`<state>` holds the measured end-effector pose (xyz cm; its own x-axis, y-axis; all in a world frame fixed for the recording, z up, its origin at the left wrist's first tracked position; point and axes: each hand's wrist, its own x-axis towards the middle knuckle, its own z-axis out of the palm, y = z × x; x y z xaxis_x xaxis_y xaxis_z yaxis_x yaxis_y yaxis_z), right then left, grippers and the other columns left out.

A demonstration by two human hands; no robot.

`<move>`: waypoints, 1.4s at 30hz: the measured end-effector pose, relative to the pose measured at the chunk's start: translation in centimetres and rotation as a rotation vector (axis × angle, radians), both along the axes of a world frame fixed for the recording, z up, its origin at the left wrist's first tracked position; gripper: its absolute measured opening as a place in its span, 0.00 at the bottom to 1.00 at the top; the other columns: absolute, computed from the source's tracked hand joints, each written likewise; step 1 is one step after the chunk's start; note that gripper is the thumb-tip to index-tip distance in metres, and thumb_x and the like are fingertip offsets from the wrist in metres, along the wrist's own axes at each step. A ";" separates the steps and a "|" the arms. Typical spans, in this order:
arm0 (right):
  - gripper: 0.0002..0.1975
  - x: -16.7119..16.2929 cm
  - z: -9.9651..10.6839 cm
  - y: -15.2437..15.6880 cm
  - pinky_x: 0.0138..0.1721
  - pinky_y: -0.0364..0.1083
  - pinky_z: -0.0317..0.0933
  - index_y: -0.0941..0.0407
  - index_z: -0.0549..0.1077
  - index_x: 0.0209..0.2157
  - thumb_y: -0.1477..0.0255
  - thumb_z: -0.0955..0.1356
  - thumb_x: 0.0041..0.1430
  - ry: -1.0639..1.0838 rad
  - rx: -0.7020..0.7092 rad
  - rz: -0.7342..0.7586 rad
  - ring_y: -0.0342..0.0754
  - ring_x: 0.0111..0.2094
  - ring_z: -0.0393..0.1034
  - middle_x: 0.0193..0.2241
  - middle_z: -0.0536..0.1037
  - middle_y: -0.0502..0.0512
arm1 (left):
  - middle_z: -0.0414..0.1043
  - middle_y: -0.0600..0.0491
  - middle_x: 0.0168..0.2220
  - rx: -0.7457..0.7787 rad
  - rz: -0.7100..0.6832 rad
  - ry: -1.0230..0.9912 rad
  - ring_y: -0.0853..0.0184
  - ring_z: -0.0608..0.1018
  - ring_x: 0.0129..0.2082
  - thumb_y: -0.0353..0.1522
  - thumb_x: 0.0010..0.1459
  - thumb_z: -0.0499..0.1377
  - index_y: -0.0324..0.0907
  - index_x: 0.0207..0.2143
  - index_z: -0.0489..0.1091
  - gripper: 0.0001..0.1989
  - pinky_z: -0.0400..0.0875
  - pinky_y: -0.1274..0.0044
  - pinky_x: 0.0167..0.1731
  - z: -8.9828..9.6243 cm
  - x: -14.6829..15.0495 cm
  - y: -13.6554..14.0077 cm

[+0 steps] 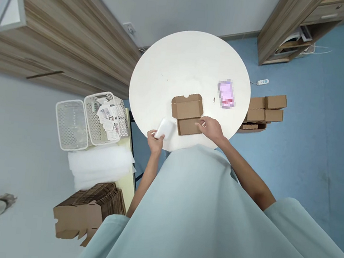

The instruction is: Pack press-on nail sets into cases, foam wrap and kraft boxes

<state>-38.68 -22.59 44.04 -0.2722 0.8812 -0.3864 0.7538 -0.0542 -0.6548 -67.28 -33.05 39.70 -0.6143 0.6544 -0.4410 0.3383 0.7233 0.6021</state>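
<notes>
My left hand [154, 142] grips a small white rounded object [165, 128] by its lower end, thumb on one side and fingers on the other; its exact kind cannot be made out. Just right of it, an open cardboard box [188, 107] lies on the white round table [166, 68], lid folded back away from me. The box's shallow tray appears bare inside. My right hand [210, 128] is at the tray's right end, fingers bent and somewhat apart, touching or just over the edge, with nothing seen in them.
A blurred pink-purple item [226, 94] lies at the table's right. Small cardboard boxes [265, 110] are stacked beyond that edge. To the left stand a white basket [99, 116] with papers, white foam sheets [102, 164] and flat cardboard [79, 218]. A power strip [262, 81] rests on the floor.
</notes>
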 end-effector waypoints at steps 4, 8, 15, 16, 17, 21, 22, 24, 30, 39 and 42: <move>0.29 -1.1 0.4 0.6 0.56 0.53 0.71 0.52 0.74 0.64 0.60 0.76 0.64 0.244 0.056 0.003 0.58 0.58 0.76 0.60 0.80 0.60 | 0.79 0.48 0.49 0.136 -0.169 -0.209 0.62 0.83 0.44 0.32 0.58 0.64 0.45 0.54 0.65 0.22 0.78 0.71 0.45 2.2 1.3 1.4; 0.41 -1.5 -0.4 1.2 0.58 0.55 0.71 0.49 0.69 0.70 0.63 0.81 0.57 0.324 -0.013 0.067 0.60 0.61 0.75 0.64 0.77 0.60 | 0.80 0.48 0.50 0.155 -0.388 -0.348 0.61 0.83 0.47 0.32 0.58 0.63 0.44 0.54 0.68 0.20 0.78 0.71 0.48 2.9 3.3 3.6; 0.18 -1.1 -3.5 1.8 0.48 0.48 0.71 0.54 0.77 0.57 0.75 0.72 0.66 0.023 -0.130 -0.001 0.53 0.45 0.81 0.49 0.85 0.57 | 0.73 0.45 0.59 0.078 -0.433 -0.271 0.62 0.82 0.45 0.27 0.59 0.62 0.44 0.57 0.70 0.23 0.78 0.70 0.46 -0.4 6.3 6.7; 0.15 -1.2 -4.1 1.9 0.48 0.47 0.71 0.54 0.78 0.54 0.75 0.72 0.66 -0.030 -0.125 -0.020 0.53 0.46 0.80 0.48 0.85 0.57 | 0.71 0.43 0.61 0.058 -0.408 -0.229 0.63 0.82 0.45 0.27 0.59 0.63 0.44 0.58 0.68 0.24 0.78 0.70 0.46 -1.1 6.7 7.0; 0.13 -1.3 -4.5 2.0 0.48 0.47 0.70 0.54 0.78 0.52 0.75 0.71 0.67 -0.077 -0.125 -0.029 0.53 0.46 0.80 0.47 0.85 0.57 | 0.69 0.43 0.61 0.039 -0.383 -0.185 0.64 0.81 0.44 0.27 0.58 0.64 0.43 0.59 0.66 0.26 0.77 0.69 0.48 -1.6 7.1 7.2; 0.12 -2.2 -6.2 2.2 0.48 0.48 0.69 0.55 0.77 0.51 0.77 0.69 0.68 -0.185 -0.156 0.026 0.55 0.48 0.79 0.45 0.85 0.58 | 0.68 0.45 0.57 -0.029 -0.363 -0.034 0.61 0.78 0.49 0.27 0.59 0.66 0.44 0.57 0.61 0.26 0.73 0.66 0.53 -3.1 8.3 7.7; 0.12 -2.5 -6.5 2.2 0.48 0.49 0.69 0.55 0.76 0.51 0.77 0.68 0.68 -0.202 -0.159 0.048 0.56 0.48 0.79 0.44 0.85 0.58 | 0.69 0.46 0.56 -0.041 -0.374 -0.003 0.59 0.78 0.50 0.27 0.59 0.66 0.44 0.55 0.61 0.25 0.72 0.66 0.54 -3.3 8.5 7.7; 0.13 -2.9 -6.9 2.1 0.47 0.49 0.69 0.56 0.76 0.51 0.79 0.67 0.67 -0.231 -0.157 0.086 0.58 0.47 0.79 0.44 0.85 0.60 | 0.69 0.46 0.54 -0.061 -0.400 0.047 0.57 0.78 0.51 0.26 0.60 0.64 0.45 0.53 0.61 0.21 0.71 0.66 0.53 -3.4 8.8 7.7; 0.11 -3.9 -7.3 2.2 0.51 0.51 0.69 0.57 0.76 0.48 0.81 0.68 0.67 -0.285 -0.181 0.161 0.60 0.50 0.79 0.47 0.84 0.64 | 0.72 0.42 0.55 -0.166 -0.463 0.097 0.52 0.79 0.46 0.23 0.64 0.57 0.46 0.52 0.63 0.16 0.69 0.63 0.48 -3.5 9.4 7.8; 0.06 -4.3 -6.1 2.2 0.49 0.52 0.70 0.58 0.77 0.45 0.77 0.70 0.68 -0.347 -0.204 0.244 0.62 0.49 0.80 0.48 0.84 0.69 | 0.75 0.34 0.56 -0.223 -0.575 0.109 0.45 0.82 0.49 0.28 0.72 0.53 0.41 0.53 0.67 0.10 0.70 0.61 0.48 -3.2 10.2 8.2; 0.05 -3.1 -5.0 2.9 0.52 0.53 0.70 0.56 0.78 0.43 0.71 0.69 0.72 -0.264 -0.152 0.135 0.61 0.48 0.80 0.44 0.85 0.66 | 0.76 0.37 0.53 -0.187 -0.609 0.156 0.47 0.82 0.51 0.30 0.72 0.55 0.42 0.54 0.67 0.10 0.72 0.62 0.51 -2.4 9.1 8.4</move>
<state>-41.78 -19.65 39.03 -0.2553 0.7712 -0.5831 0.9037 -0.0242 -0.4276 -58.20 -24.68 37.28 -0.2238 0.8263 -0.5169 0.7937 0.4623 0.3954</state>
